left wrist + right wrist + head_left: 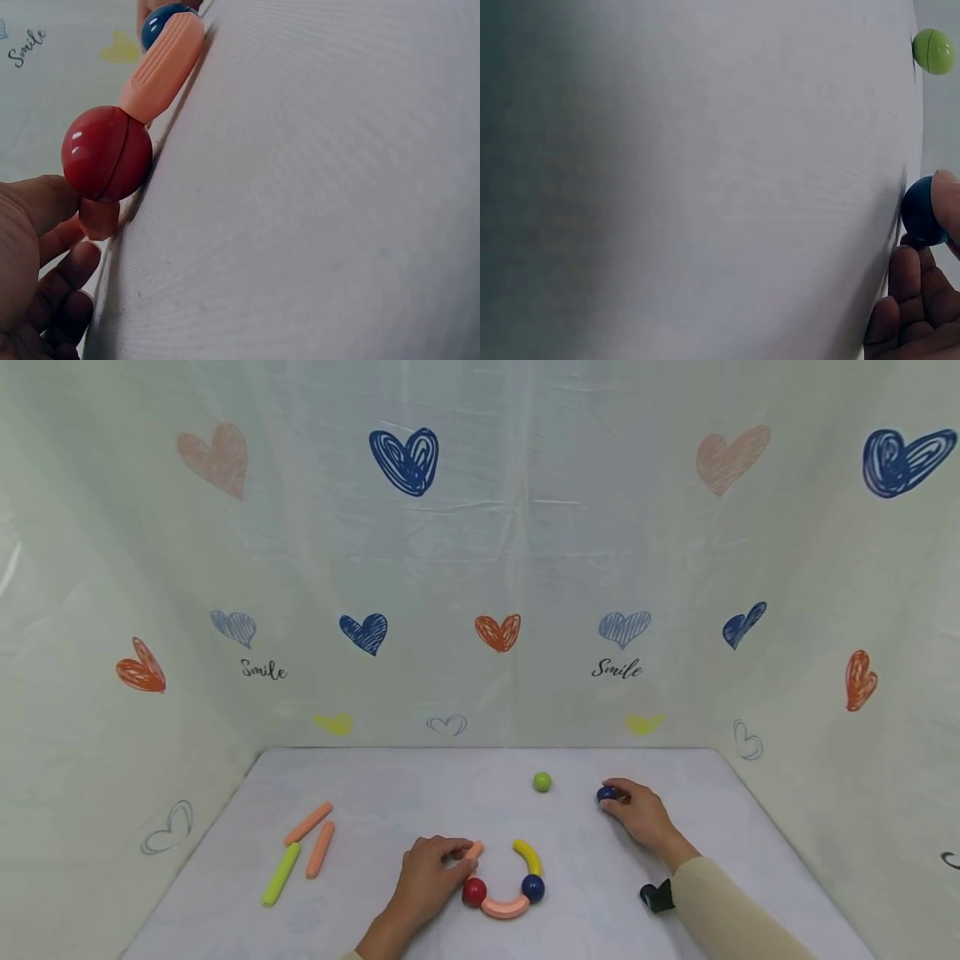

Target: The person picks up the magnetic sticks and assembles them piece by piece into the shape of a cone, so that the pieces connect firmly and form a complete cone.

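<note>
A chain of pieces lies at the table's front middle: a red ball (pixel 474 892), a curved pink piece (pixel 505 907), a blue ball (pixel 532 887) and a curved yellow piece (pixel 528 857). At its left end my left hand (pixel 429 883) pinches a pink piece (pixel 475 851) that meets the red ball (pixel 107 154). Farther back on the right, my right hand (pixel 643 815) holds another blue ball (pixel 606 794) between thumb and fingers, low at the table surface. In the right wrist view that ball (pixel 921 212) is partly covered by the thumb.
Two pink sticks (pixel 308 823) (pixel 320 850) and a yellow-green stick (pixel 281 874) lie at the left. A green ball (pixel 542 782) sits at the back, left of my right hand. A dark object (pixel 657 897) is beside my right sleeve. Curtains printed with hearts surround the table.
</note>
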### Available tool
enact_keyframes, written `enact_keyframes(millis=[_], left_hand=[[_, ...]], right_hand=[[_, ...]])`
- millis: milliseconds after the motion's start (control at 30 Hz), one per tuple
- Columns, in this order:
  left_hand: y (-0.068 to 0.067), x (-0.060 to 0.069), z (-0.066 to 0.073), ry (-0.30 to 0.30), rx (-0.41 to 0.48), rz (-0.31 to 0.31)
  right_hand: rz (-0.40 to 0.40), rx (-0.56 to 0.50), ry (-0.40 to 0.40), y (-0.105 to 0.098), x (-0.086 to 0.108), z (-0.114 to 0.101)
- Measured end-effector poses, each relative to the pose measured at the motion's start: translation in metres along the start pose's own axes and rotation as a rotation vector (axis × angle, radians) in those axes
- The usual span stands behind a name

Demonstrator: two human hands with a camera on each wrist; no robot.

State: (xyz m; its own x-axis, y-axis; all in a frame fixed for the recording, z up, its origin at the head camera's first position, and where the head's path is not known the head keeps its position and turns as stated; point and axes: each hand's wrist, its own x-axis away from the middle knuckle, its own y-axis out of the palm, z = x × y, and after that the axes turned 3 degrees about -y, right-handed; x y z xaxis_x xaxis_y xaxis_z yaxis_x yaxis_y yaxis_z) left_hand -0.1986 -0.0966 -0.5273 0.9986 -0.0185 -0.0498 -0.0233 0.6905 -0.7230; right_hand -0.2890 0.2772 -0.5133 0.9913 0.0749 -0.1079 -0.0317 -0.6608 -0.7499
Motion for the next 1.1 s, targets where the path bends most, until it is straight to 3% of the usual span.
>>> enact_keyframes(millis=[333, 600, 700, 833, 967, 1100], left_hand=[[0.002, 0.0, 0.001, -0.021, -0.014, 0.008], [0.001, -0.001, 0.0, -0.01, -0.002, 0.007], [0.0, -0.001, 0.001, -0.019, 0.017, -0.001], [-0.003, -0.001, 0.004, -0.045, 0.036, -0.016], [-0.005, -0.001, 0.005, -0.055, 0.039, -0.028], [-0.004, -0.001, 0.004, -0.049, 0.034, -0.03]], right_hand=[[0.026, -0.096, 0.022, 0.0, 0.01, -0.005], [0.037, -0.146, -0.02, 0.024, 0.018, -0.055], [-0.011, -0.188, -0.071, 0.041, 0.024, -0.078], [-0.137, -0.206, -0.154, 0.062, 0.029, -0.098], [-0.241, -0.193, -0.197, 0.077, 0.031, -0.107], [-0.275, -0.179, -0.209, 0.086, 0.03, -0.11]])
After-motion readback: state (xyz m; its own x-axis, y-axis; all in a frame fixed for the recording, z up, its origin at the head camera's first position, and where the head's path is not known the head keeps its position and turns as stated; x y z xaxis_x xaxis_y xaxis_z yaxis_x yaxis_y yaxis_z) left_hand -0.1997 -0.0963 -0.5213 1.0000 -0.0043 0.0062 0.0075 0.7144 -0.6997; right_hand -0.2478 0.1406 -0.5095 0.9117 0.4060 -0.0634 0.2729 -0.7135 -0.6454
